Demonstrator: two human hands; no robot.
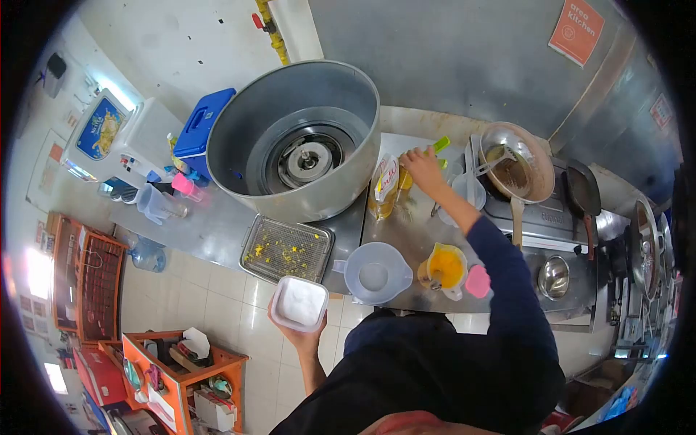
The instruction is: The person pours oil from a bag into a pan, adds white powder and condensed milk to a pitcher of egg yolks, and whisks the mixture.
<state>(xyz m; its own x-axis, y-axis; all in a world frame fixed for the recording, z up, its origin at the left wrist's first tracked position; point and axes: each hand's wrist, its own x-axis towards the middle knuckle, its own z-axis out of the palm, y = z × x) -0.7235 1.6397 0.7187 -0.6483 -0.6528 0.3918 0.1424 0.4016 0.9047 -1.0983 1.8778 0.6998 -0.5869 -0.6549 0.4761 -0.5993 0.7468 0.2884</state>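
Note:
My left hand [299, 337] is wrapped from below around a square clear plastic tub [300, 303] filled with white powder, held out past the counter's front edge. My right hand [422, 168] reaches to the back of the counter, fingers curled down among small containers. Bright green pieces [441, 144] show beside its fingers; what they grip is hidden. Just left of it stands a bag of yellow oil-like liquid [383, 190]. Nearer to me are an empty-looking translucent measuring jug [377, 272] and a jug of orange-yellow liquid [445, 268] with a utensil in it.
A large metal drum [293, 141] stands at the back left. Before it lies a wire-rack tray [287, 248] with yellow scraps. To the right, a pan [516, 163] holding a slotted turner sits on the stove, near a dark skillet [582, 192]. A steel bowl [554, 278] and pink item [478, 281] lie closer.

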